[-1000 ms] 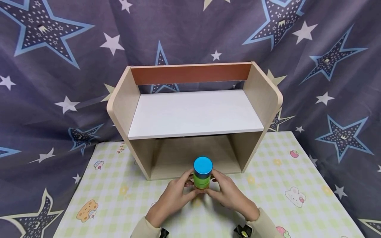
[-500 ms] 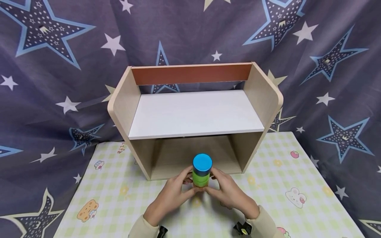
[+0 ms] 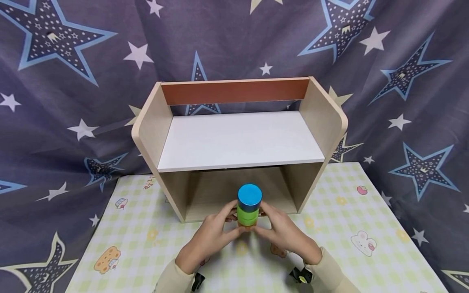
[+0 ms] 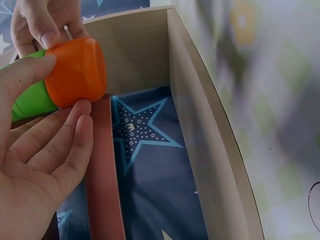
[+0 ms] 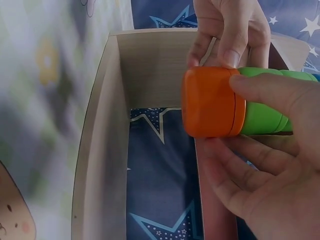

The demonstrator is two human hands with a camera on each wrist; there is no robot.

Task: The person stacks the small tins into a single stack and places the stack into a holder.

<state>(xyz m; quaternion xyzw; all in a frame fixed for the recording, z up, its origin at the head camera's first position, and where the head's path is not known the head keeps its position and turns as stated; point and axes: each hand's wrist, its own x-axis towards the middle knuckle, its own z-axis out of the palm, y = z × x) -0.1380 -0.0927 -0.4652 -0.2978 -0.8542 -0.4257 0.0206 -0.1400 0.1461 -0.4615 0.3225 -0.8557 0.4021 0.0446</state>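
Observation:
Both hands hold a cylinder with a blue top, a ribbed green body and an orange bottom [image 3: 247, 217]. It stands about upright in front of the shelf's lower opening, and its exact kind is not clear. My left hand [image 3: 209, 238] grips it from the left, thumb on the near side. From the right, my right hand [image 3: 283, 234] does the same, and the thumbs come close together near the base. In the left wrist view the orange end [image 4: 77, 70] shows large between the hands; the right wrist view also shows the orange end [image 5: 212, 102], with the blue top mostly out of frame.
A wooden two-level shelf [image 3: 242, 140] with a white board and a brown back rail stands just beyond the hands. A green checked cloth [image 3: 135, 244] covers the table. Behind hangs a dark star-patterned curtain [image 3: 231, 36].
The cylinder has risen slightly in the head view, with both hands moving along with it. The grip looks the same, and the shelf stays put.

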